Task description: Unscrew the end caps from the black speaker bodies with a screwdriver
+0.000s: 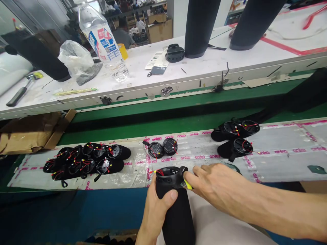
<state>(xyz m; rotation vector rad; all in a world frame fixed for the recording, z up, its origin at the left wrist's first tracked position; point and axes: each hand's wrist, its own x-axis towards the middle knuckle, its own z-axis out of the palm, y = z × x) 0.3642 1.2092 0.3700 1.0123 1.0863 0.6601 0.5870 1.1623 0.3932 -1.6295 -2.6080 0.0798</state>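
A black fabric-covered tube [176,214] stands tilted before me, its open ring-shaped top toward the bench. My left hand [156,207] is wrapped around its upper part, thumb pressed on the front. Red wires with small yellow and white connectors [157,172] spill over the left of the rim. Closed fingers of my right hand [213,183] are at the rim's right side, by a short black strap [183,170]. From that hand pokes a small yellow tool [187,184] with its tip against the tube's edge; its exact kind is mostly hidden.
Several wired black tubes [88,161] lie grouped on the left of the plastic-covered bench [191,158]. Two round black parts [162,147] lie mid-bench, with wired tubes [236,146] further right. The raised white shelf [143,71] bears a water bottle [103,42], a hammer [22,89] and tall black tubes [200,27].
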